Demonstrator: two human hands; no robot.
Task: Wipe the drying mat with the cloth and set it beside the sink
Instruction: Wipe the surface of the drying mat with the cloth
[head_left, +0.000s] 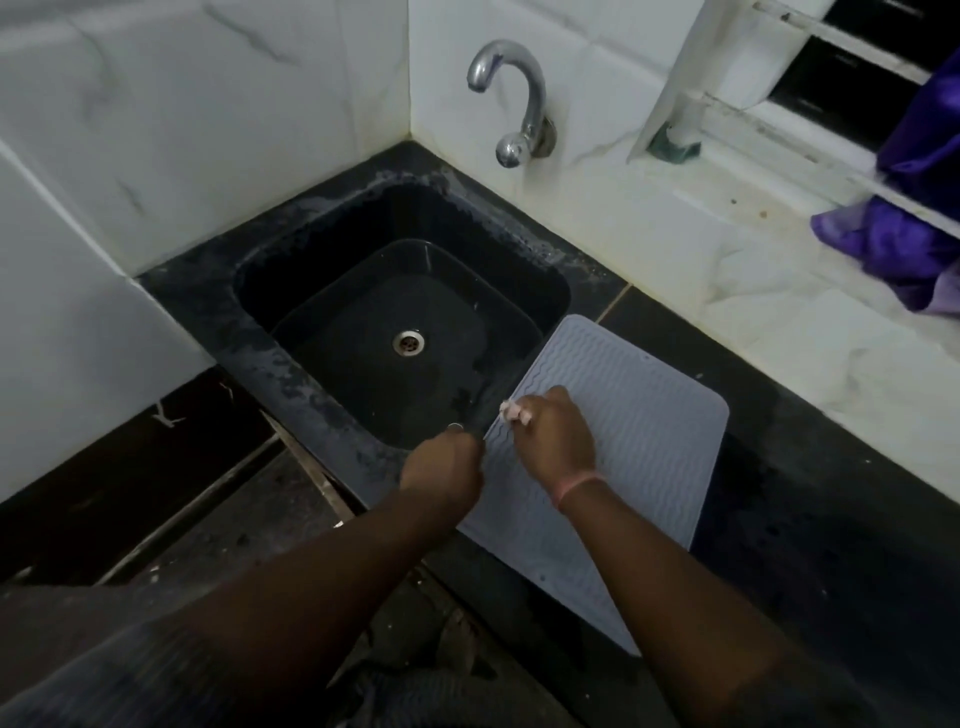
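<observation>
At frame centre, the right hand (558, 434) clutched a cloth (513, 411) against the drying mat (639, 415); the left hand (444, 467) apparently pinched its edge beside the sink (311, 244), steadying it.

Pale grey drying mat (623, 415) at four o'clock of the sink (291, 249): soft rubbery look, matt, ribbed with wavy ridges. Sink black and glossy inside, wet sheen over the bottom, rough whitish crust round its rim. Drain ring (409, 342) of bright metal. Tap (514, 98) at twelve o'clock: polished chrome, smooth, strongly reflective. Wall tiles (182, 119) white, marbled with grey veins, glossy. Countertop (810, 493) dark stone, dull, smeared with damp patches. Purple fabric (904, 228) at two o'clock, satiny and shiny. Scrap of pale pink cloth (511, 412) under the right hand (556, 441), soft and matt. Thin pink band (576, 487) at that wrist, material unclear.
</observation>
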